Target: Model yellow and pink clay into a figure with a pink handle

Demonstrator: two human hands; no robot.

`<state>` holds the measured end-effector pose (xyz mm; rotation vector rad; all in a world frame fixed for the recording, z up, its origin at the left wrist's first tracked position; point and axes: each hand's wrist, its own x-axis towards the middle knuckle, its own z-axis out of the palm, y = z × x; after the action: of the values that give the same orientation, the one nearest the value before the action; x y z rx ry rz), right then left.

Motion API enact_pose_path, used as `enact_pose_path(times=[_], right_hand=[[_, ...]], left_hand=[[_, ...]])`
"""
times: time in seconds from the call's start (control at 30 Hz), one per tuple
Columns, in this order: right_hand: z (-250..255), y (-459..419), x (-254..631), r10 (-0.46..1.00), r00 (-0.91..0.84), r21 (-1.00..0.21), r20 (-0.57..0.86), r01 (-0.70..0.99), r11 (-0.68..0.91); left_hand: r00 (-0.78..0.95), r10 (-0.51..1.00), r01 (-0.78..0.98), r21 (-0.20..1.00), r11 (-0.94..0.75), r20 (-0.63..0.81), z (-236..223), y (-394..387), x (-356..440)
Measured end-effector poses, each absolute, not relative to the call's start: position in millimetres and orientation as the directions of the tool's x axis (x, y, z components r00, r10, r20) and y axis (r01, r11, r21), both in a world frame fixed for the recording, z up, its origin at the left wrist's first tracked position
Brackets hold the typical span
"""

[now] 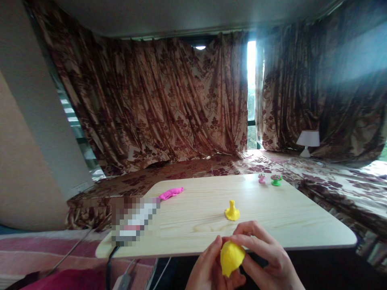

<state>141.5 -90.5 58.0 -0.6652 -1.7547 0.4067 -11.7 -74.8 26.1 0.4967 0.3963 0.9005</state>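
Both of my hands close around a lump of yellow clay [231, 257] just in front of the near edge of the light wooden table [302, 217]. My left hand [208, 270] cups it from the left with the thumb pressed on top. My right hand [266, 257] wraps its fingers over the top and right side. A small yellow clay piece with a stem and a flat base [231, 211] stands on the table just beyond my hands.
A flattened pink clay strip [171, 193] lies at the table's far left. Two small clay figures, one pink [261, 179] and one green [276, 179], stand at the far right edge. A blurred patch [134, 219] covers the near left. Cables hang below. Floral curtains and a white lamp [307, 143] stand behind.
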Motion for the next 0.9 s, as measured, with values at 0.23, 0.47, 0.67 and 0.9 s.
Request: enact_pose_path(times=[0.23, 0.47, 0.67, 0.9], right_hand=[[45, -85, 142, 0.863, -0.089, -0.831, 0.498, 0.235, 0.504], [47, -87, 138, 0.817, -0.046, -0.794, 0.574, 0.213, 0.57], [44, -86, 136, 0.749, -0.053, -0.721, 0.661, 0.232, 0.653], [51, -88, 140, 0.733, -0.128, -0.671, 0.668, 0.321, 0.668]], left_hand=[[0.065, 0.964, -0.288, 0.93, -0.229, 0.258, 21, -82, -3], [0.073, 0.948, -0.099, 0.948, -0.303, 0.311, 26, -85, -4], [0.091, 0.941, 0.025, 0.944, -0.328, 0.325, 33, -86, -6], [0.061, 0.949, 0.071, 0.947, -0.313, 0.309, 22, -85, -10]])
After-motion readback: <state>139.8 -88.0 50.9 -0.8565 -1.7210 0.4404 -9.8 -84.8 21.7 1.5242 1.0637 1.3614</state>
